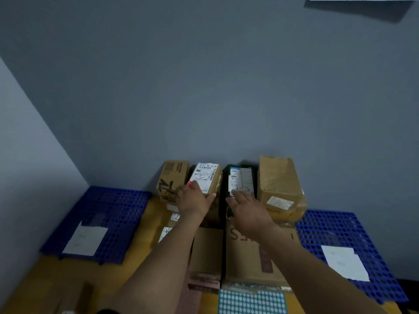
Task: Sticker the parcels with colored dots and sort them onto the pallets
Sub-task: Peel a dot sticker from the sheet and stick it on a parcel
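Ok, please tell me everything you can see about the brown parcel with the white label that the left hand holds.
The brown parcel is a small cardboard box, tilted, in the row by the wall. A white label with barcodes and handwriting covers its face. The left hand grips its lower end. A small red spot shows beside the fingers; I cannot tell what it is.

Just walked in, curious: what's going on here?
A person is working a stack of parcels against the wall. The left hand grips a brown box with a white label. The right hand touches a black parcel beside it. The left blue pallet and right blue pallet hold no parcels yet. A dot sticker sheet lies in front.
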